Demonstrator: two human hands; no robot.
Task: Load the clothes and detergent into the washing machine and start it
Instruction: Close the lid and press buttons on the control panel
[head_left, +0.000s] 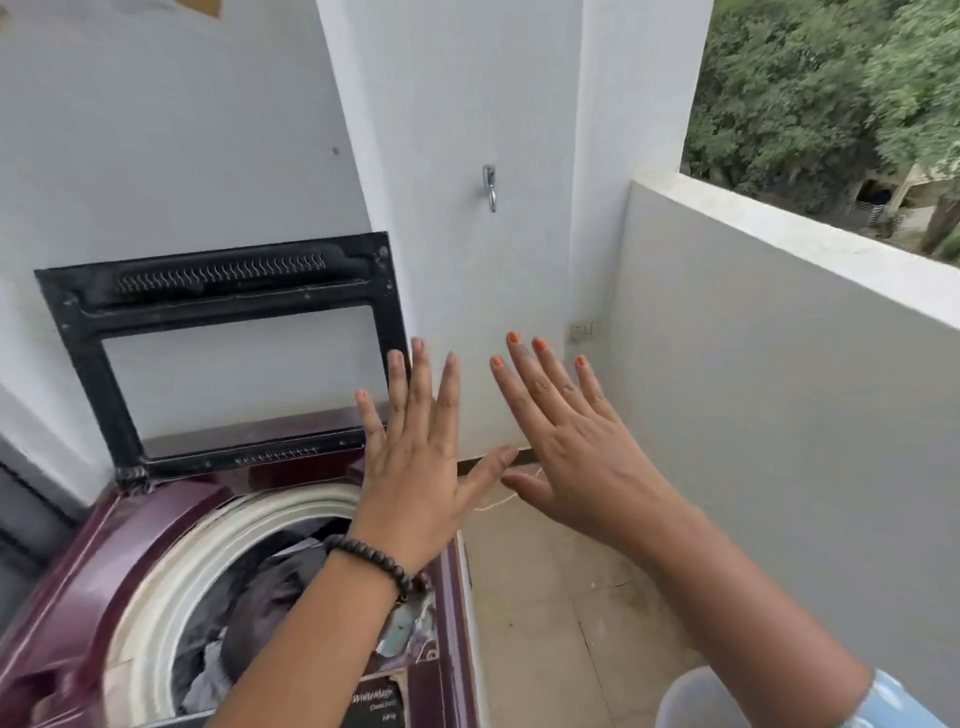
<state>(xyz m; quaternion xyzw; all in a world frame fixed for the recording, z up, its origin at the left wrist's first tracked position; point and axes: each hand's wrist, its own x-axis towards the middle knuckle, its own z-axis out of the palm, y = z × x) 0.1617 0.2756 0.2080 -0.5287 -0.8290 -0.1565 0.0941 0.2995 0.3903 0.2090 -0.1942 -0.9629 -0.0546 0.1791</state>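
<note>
Both my hands are up in front of me with fingers spread flat, holding nothing. My left hand hangs over the right rear corner of the washing machine, its fingertips level with the right edge of the raised lid; my right hand is out past the machine, over the balcony floor.

The lid stands upright against the wall, hinged along the back, its long edge running left to right. The drum lies open below and to the left of my left wrist, with dark and grey clothes already inside. So the lid sits just ahead and to the left of my left hand, which is clearly the nearer one to pull it down.

I see no detergent anywhere, so I can't tell if it has gone in. Something pale blue at the bottom right may be a tub, though it is too cropped to say.
</note>
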